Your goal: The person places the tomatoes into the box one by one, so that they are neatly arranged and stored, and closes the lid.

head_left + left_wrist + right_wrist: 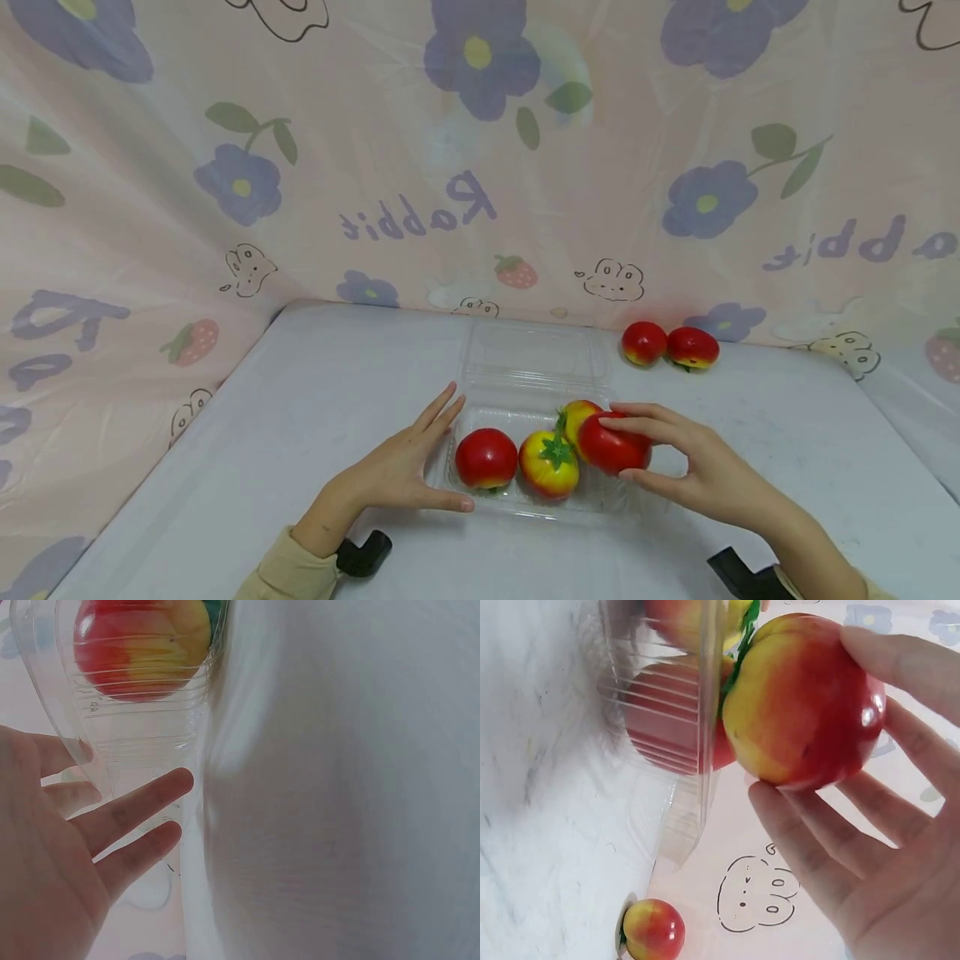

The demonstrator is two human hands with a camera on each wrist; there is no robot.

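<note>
My right hand (697, 467) grips a red and yellow tomato (618, 446) by its sides, thumb opposite the fingers. In the right wrist view this held tomato (806, 705) has its green stem end turned toward the clear plastic box (709, 757) and overlaps the rim. Inside the box, from the left, are a red tomato (486, 458), a yellow-red tomato (549, 468) with its green calyx showing, and another tomato (579, 417) partly hidden behind. Spread fingers of my left hand (397, 467) lie along the box's left end; some fingertips (84, 752) are against the plastic.
The hinged clear lid (532, 354) lies open behind the box. Two more tomatoes stand at the back right, a rounder one (643, 342) beside a wider one (693, 347). A flower-print curtain (420, 150) rises behind the white table (337, 375).
</note>
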